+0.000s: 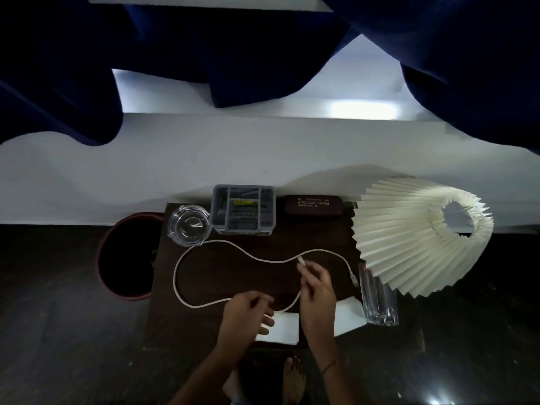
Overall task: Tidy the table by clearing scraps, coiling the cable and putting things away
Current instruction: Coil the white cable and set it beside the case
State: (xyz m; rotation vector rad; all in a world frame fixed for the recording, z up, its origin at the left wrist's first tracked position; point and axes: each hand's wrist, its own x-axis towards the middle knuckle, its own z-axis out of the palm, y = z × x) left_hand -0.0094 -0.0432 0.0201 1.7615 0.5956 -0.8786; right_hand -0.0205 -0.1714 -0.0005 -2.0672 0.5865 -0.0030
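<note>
Dark wooden table [233, 276] under both hands, spreading well out to either side of the grip. Pleated cream lampshade [409, 244] to the right of the grip and slightly beyond it, reaching past the table's right edge. Round red-rimmed bin [100, 258] far left of the grip, on the floor against the table's left side. Grey organiser tray [242, 230] well beyond the grip and a little left, at the table's far edge, compartments holding small items too dim to identify. Glass ashtray [189, 225] just left of that tray, touching or nearly touching it. Maroon spectacle case [313, 205] straight beyond the grip, gold lettering on its lid. Clear glass tumbler [378, 296] near the grip on its right, upright. Two white paper sheets [282, 327] nearer the person than the grip, at the table's near edge. Right hand [317, 293] forming the grip: fingertips pinched on the white cable [175, 276] just behind its plug [301, 261], plug tip protruding beyond the fingers. Left hand [245, 315] below-left of the grip, fingers curled over the cable's run; hold on the cable not determinable. Cable lying on the table in a wide loop left of the grip, then curving back past it to the right. Free connector [354, 281] just right of the grip, beside the tumbler.
</note>
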